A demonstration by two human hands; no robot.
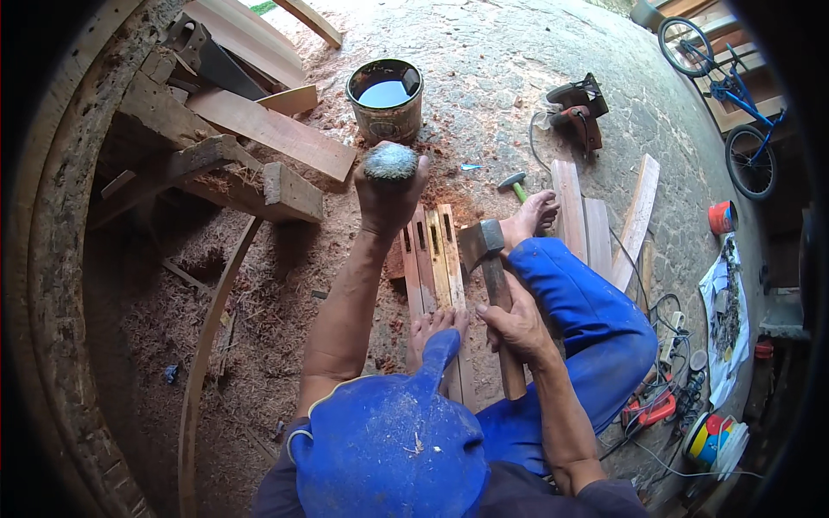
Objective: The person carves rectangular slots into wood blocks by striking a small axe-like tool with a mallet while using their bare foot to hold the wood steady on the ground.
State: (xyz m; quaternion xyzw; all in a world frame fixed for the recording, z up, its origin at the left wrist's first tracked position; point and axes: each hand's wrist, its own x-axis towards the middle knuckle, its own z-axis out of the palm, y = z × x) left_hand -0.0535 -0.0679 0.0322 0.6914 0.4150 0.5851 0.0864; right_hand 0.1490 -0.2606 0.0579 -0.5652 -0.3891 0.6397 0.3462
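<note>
My left hand (389, 205) is raised and closed around an upright thing with a round, pale, frayed-looking end (389, 161); the fist hides the rest. In my right hand (521, 324) is a hatchet (495, 281), gripped by its wooden handle, its head up and the blade to the left. Between my arms, several narrow wooden bars (436, 259) with slots cut in them lie side by side. A bare foot (436, 328) rests on their near part. Below it, a blue cap (393, 445) hides what lies underneath.
Beyond my left hand stands a bucket (386, 112) of liquid. To the right are a hammer (515, 186), a circular saw (580, 112), boards (567, 207) and tangled cords (669, 371). A rough timber (233, 177) and handsaw (211, 60) are at left; shavings cover the ground.
</note>
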